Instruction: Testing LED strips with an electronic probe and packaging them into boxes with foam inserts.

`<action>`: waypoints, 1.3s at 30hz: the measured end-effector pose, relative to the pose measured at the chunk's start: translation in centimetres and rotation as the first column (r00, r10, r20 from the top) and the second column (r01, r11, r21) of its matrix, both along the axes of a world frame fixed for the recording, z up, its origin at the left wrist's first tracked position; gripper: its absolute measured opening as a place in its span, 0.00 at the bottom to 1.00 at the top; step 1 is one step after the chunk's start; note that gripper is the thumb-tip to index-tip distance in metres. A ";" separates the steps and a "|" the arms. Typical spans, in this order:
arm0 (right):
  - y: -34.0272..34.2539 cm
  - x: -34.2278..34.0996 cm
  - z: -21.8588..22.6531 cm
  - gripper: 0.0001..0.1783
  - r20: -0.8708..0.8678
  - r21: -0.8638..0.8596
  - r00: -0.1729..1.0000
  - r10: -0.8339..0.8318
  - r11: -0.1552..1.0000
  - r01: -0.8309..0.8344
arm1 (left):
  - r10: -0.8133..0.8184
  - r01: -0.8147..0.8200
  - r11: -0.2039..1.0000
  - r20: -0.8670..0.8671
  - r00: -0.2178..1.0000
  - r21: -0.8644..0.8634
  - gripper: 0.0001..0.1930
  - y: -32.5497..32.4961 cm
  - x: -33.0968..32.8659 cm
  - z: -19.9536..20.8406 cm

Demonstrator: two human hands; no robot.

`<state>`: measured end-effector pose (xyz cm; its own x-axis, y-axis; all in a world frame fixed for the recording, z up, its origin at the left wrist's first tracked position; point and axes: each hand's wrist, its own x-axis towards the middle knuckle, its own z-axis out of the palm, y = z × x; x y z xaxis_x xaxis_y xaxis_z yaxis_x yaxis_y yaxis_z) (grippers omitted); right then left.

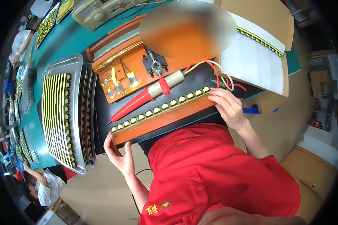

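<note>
- At the far left, a metal tray (81,62) is filled with striped yellow-and-black rows (54,116), more trays standing just beside it.
- Behind, near the top edge, stands a bench device (97,15) with a round knob; marks on its front are too small for me to read.
- The left hand (120,159) is at the lower-left end of the orange bar (169,120), thumb and fingers apart, with fingertips against this end; a firm grasp I cannot confirm.
- A red-handled probe (133,105) lies behind the bar, its thin tip pointing down to the left.
- The yellow-and-black strip (165,107) sits along the far edge of the bar – its long axis rises from lower left to upper right, between both hands. From the left hand it extends up and rightward; from the right hand, down and leftward. Each hand is nearest to its own end.
- On the red shirt (221,165) there are small yellow characters beside a round emblem (166,205); on the strip I see no readable label.
- The right hand (229,108) has bent fingers at the upper-right end, fingertips close upon it – whether they pinch the strip or only the bar, I cannot tell.
- Farthest right, an open carton (268,17) holds white foam (251,63) with another strip (261,41).
</note>
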<state>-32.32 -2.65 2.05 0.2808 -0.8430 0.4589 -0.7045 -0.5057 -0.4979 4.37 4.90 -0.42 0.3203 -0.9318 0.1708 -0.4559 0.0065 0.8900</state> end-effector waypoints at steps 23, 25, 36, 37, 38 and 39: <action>3.5 -0.4 -6.4 0.21 -0.205 -0.075 0.976 -0.072 0.995 0.058 | 0.274 -0.199 0.957 0.429 0.861 -0.212 0.20 -1.1 -1.0 -4.5; 3.5 -0.2 -7.0 0.20 -0.208 -0.102 0.974 -0.090 0.992 0.070 | 0.276 -0.196 0.955 0.434 0.857 -0.221 0.19 -1.2 -1.1 -4.5; 3.3 0.0 -6.7 0.20 -0.218 -0.095 0.971 -0.102 0.992 0.083 | 0.294 -0.202 0.949 0.443 0.847 -0.243 0.19 -1.2 -1.2 -5.0; 3.3 0.0 -6.6 0.20 -0.212 -0.107 0.970 -0.116 0.990 0.095 | 0.292 -0.202 0.949 0.434 0.852 -0.242 0.19 -1.2 -1.3 -5.0; 3.3 0.1 -6.7 0.19 -0.202 -0.120 0.971 -0.128 0.987 0.106 | 0.292 -0.202 0.949 0.429 0.854 -0.243 0.19 -1.2 -1.2 -5.0; 3.3 0.1 -6.7 0.19 -0.198 -0.116 0.972 -0.125 0.988 0.104 | 0.293 -0.204 0.949 0.435 0.851 -0.241 0.19 -1.1 -1.1 -5.0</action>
<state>-32.18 0.66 -4.70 0.2820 -0.8254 0.4891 -0.8417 -0.4575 -0.2867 3.23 3.77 -5.43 0.3800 -0.7702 0.5122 -0.8196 -0.0237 0.5725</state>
